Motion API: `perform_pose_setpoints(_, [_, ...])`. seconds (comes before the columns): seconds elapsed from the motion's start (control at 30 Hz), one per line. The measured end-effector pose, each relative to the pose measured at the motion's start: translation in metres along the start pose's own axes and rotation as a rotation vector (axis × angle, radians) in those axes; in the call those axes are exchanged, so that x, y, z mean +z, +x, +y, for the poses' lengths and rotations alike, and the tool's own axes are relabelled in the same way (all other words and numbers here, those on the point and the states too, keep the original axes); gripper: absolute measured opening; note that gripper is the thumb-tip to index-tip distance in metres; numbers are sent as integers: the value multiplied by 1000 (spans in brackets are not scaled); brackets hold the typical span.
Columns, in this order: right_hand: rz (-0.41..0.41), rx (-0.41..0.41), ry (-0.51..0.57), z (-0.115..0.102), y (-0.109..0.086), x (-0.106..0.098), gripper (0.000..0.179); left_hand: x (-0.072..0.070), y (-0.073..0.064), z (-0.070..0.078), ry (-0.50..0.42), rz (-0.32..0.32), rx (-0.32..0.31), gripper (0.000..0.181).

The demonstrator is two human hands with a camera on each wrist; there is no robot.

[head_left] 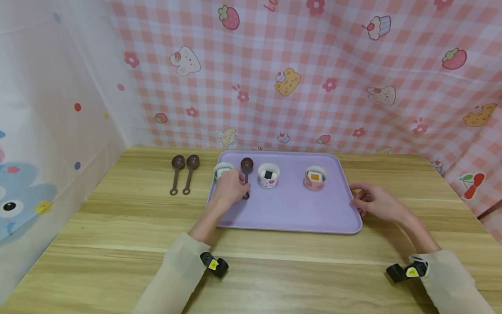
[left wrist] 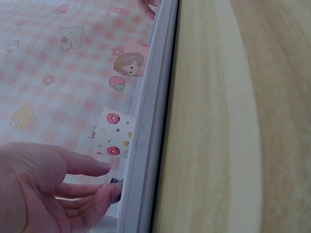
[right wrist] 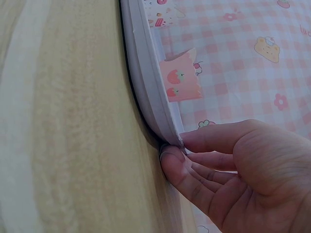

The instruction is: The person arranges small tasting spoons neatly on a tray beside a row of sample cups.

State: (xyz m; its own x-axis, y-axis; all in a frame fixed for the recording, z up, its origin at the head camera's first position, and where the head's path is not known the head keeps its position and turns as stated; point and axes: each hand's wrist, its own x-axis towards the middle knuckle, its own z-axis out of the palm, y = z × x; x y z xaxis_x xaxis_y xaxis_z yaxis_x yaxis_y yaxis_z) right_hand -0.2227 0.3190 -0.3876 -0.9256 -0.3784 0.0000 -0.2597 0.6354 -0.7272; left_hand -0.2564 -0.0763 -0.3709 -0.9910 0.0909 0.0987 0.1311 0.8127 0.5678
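Note:
My left hand [head_left: 229, 186] is over the left part of a lilac tray [head_left: 290, 213]. Its thumb and fingers pinch the handle of a brown scoop-like spoon [head_left: 246, 165], whose round bowl points to the back. Beside that hand, a pale paper cup [head_left: 223, 166] with a white piece is partly hidden. A white printed cup [head_left: 268, 179] holds a white piece with a black top, and a pink cup [head_left: 314, 183] holds one with an orange top. My right hand [head_left: 376, 203] grips the tray's right edge between thumb and fingers.
Two more brown spoons, one [head_left: 177, 172] beside the other [head_left: 191, 172], lie on the wooden table [head_left: 294, 270] left of the tray. A pink checked cloth [head_left: 259, 113] hangs behind the table. At the left hangs a white printed cloth [head_left: 59, 109].

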Motion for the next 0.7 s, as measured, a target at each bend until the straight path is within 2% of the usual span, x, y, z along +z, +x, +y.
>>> perform_pose_setpoints(0.13, [3,2,-1,0,0,0,44,-3,-1,-1,-27,-1,25,20])
perform_pose_setpoints(0.33, [6,1,3,0,0,1,43,-9,-4,-3,-38,24,83,19])
perform_pose_setpoints(0.7, [8,-9,10,0,-1,0,42,-15,-8,-4,-106,17,97,21])
